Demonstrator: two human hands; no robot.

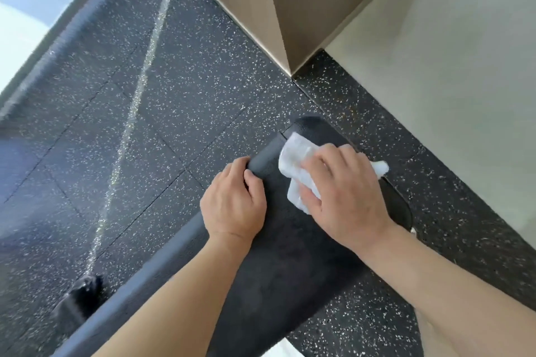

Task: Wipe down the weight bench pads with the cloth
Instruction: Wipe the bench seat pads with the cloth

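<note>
A long black bench pad [278, 264] runs from the bottom left up toward the middle of the head view. Beyond a narrow gap lies a second, smaller black pad [316, 129]. My right hand [345, 194] presses a crumpled white cloth [295, 162] flat onto the far end of the long pad, at the gap. A corner of the cloth sticks out to the right of the hand. My left hand [235, 203] curls its fingers over the pad's left edge, just left of the cloth.
Black rubber flooring [145, 113] with white speckles surrounds the bench. A tan wall corner [278, 23] and a pale wall [452, 81] stand behind it. A window strip runs along the left. A dark bench foot [84, 295] shows at the lower left.
</note>
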